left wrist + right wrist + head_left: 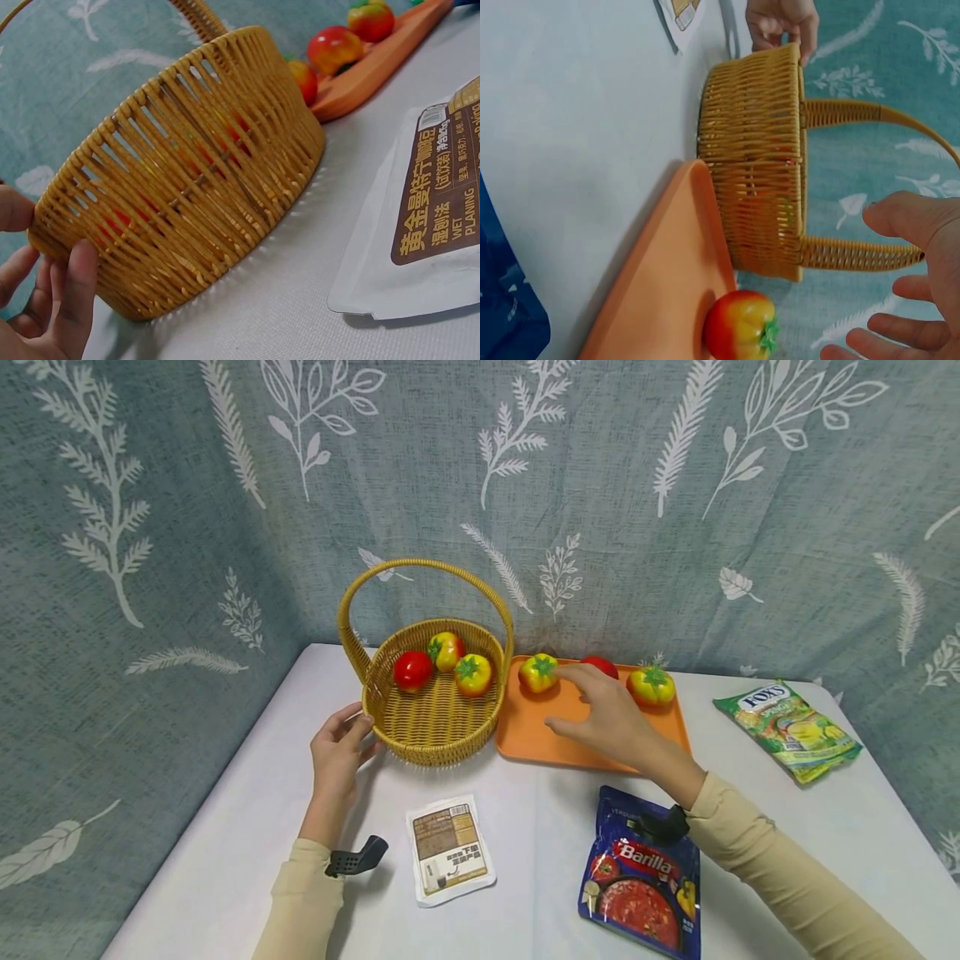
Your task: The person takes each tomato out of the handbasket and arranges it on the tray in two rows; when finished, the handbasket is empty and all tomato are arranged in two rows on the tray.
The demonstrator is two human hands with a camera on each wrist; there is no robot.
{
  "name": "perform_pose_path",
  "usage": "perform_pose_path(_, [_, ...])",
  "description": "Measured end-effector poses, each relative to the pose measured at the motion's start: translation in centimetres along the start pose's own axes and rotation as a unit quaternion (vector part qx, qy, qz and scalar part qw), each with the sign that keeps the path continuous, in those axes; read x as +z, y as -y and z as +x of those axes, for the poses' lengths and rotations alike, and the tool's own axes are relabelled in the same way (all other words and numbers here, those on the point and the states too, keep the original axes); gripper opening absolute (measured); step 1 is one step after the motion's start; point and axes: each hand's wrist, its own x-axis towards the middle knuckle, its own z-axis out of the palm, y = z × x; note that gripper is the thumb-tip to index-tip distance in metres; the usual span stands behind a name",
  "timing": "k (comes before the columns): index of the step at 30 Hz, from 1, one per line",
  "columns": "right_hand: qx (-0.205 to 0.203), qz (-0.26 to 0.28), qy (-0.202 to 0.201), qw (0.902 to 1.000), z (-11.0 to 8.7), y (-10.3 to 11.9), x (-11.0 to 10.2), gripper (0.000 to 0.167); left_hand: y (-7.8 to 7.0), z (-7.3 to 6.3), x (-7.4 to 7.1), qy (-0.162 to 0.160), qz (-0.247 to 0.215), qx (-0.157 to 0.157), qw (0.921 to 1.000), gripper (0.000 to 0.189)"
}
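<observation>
The basket (435,720) is golden-brown weave, the tray (540,735) orange, its rightmost fruit (652,688) yellow, red and green, the far curtain (420,485) grey-teal with white leaves.

"FOX'S" on green bag (791,732), "Barilla" on blue pouch (643,881), "WET PLANING" (plus Chinese characters) on white packet (431,202)
</observation>
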Motion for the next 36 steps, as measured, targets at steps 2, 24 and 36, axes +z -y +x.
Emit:
perform_pose_path(2, [0.0, 0.005, 0.004, 1.0, 0.1, 0.2, 0.2, 0.065, -0.1, 0.0, 0.0, 0.002, 0.001, 0.001, 1.0, 0.04])
perform_pose_path(24, [-0.04, -0.008, 0.026, 0.9988, 1.6, 2.2, 2.3, 0.063, 0.0, 0.1, 0.0, 0.005, 0.0, -0.008, 1.0, 0.039])
perform_pose_path(36, [-0.066, -0.005, 0.034, 0.9973, 3.5, 3.7, 4.0, 0.06, 0.1, 0.1, -0.2, -0.002, -0.002, -0.012, 0.9999, 0.04])
